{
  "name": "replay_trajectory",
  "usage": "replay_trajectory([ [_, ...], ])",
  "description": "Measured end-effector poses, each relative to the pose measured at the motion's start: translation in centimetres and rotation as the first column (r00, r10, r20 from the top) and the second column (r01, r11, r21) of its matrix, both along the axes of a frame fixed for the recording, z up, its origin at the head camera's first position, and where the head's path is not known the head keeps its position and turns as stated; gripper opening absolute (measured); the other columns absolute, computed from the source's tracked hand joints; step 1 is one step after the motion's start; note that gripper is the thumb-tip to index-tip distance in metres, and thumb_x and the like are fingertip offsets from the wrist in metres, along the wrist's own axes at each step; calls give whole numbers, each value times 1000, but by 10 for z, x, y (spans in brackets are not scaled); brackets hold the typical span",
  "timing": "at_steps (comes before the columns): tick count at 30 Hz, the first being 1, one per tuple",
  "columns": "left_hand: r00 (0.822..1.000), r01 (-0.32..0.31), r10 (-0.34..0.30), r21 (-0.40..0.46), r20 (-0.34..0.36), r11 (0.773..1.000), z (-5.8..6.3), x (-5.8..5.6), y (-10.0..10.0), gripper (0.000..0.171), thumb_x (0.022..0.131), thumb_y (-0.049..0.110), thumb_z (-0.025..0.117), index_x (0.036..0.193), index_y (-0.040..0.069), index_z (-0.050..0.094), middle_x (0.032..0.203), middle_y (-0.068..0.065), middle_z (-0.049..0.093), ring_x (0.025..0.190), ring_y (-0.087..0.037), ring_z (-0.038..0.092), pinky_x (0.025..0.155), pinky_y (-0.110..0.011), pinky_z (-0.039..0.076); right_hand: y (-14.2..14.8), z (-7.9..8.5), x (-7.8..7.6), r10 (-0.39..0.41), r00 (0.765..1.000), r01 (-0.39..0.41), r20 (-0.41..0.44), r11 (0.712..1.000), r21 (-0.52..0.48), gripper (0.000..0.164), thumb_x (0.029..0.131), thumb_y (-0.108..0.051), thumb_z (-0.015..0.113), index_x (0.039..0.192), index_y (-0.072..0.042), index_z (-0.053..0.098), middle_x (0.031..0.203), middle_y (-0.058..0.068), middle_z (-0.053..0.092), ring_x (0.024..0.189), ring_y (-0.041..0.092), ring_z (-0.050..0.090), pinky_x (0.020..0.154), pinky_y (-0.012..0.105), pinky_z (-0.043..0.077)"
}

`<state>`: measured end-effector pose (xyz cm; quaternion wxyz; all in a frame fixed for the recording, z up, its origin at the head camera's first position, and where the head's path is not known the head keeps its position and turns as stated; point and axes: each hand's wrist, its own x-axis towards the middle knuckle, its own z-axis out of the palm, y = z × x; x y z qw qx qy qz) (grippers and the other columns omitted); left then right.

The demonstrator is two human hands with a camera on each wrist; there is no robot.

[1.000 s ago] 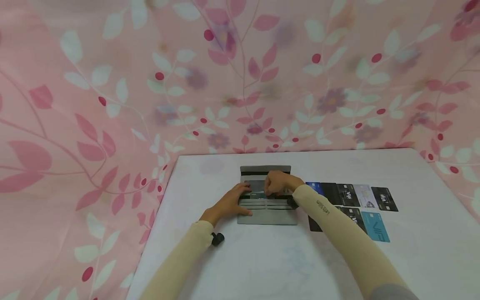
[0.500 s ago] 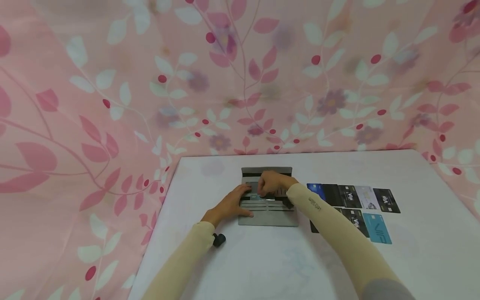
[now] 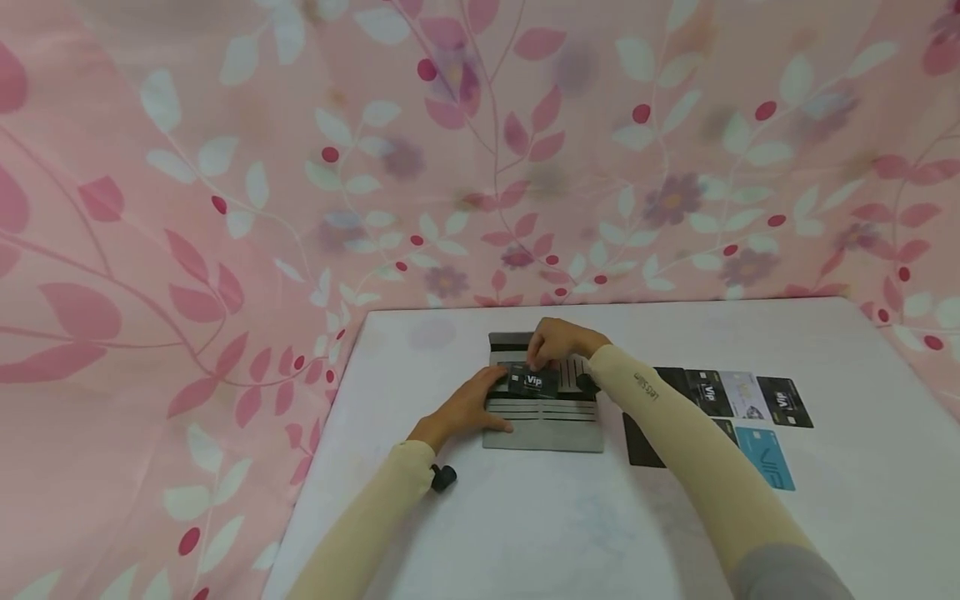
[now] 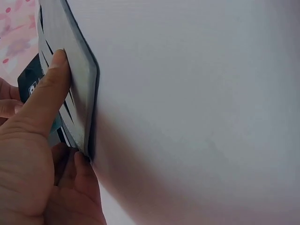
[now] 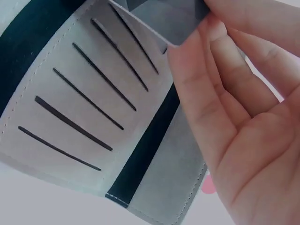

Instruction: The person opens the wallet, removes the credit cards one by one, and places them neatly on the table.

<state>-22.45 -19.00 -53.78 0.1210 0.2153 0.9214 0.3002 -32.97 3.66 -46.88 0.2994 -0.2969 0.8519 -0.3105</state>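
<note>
A grey long wallet (image 3: 542,437) with rows of card slots lies unfolded on the white table. My left hand (image 3: 465,408) holds its left side, the thumb (image 4: 49,91) flat on the slotted face and other fingers at the edge. Above the wallet's middle, my right hand (image 3: 562,340) pinches a black card (image 3: 534,382) marked "Vip" by its top edge. The card's face is turned toward me and its left end is near the left fingertips. In the right wrist view, the card's plain grey-looking side (image 5: 171,21) shows beside the slots.
Right of the wallet lie two rows of cards, partly behind the right sleeve (image 3: 675,450). They include a teal VIP card (image 3: 765,458), a silver card (image 3: 745,396) and several black ones, such as a far-right card (image 3: 785,402). A pink floral cloth (image 3: 480,167) hangs behind the table.
My right hand first moved left along the wallet, then rose up and slightly right, bringing the card's "Vip" face into view. The left hand stays at the wallet's left side.
</note>
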Motion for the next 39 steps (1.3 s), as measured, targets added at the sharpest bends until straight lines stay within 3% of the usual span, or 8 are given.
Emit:
replay_trajectory([
  [5,1000,-12,12,-8,2,1000,-1,0,1,107,69,45,87,153,14,29,154,-3,32,140,-19,32,114,-37,28,6,-1,-2,-32,999,33,22,999,-43,6,86,-6,73,89,-5,78,82,2,72,72,19,67,69,36,58],
  [9,1000,-18,18,0,-3,1000,-2,-1,-1,107,69,47,86,153,12,30,154,-2,33,139,-18,32,114,-36,27,18,-2,0,-134,991,135,9,985,-103,9,87,-6,72,94,-3,77,88,6,73,74,20,68,68,36,59],
  [15,999,-30,29,45,16,999,-4,1,-6,109,68,46,87,153,12,30,155,-2,31,140,-17,31,114,-35,28,54,-2,2,-289,956,292,46,930,-225,17,88,-14,74,101,-2,75,100,11,71,83,23,68,75,39,58],
  [20,1000,-29,28,78,10,997,-7,2,-7,112,67,45,88,155,12,25,155,-2,31,139,-20,34,113,-37,30,98,0,5,-378,924,382,64,895,-231,20,89,-15,73,102,0,74,104,16,70,85,26,68,74,39,58],
  [30,999,-26,24,100,24,995,-9,1,-8,119,66,44,89,157,15,19,155,-1,31,137,-20,38,112,-35,31,201,-9,43,-516,848,529,119,818,-226,35,91,-21,71,114,5,67,106,18,68,89,24,67,77,37,58],
  [39,1000,-24,22,113,18,993,-13,0,-9,119,65,44,89,157,13,19,154,-2,32,137,-21,38,111,-35,33,270,-5,82,-606,793,608,62,781,-144,53,95,-38,64,127,4,59,123,22,60,99,25,64,85,40,55],
])
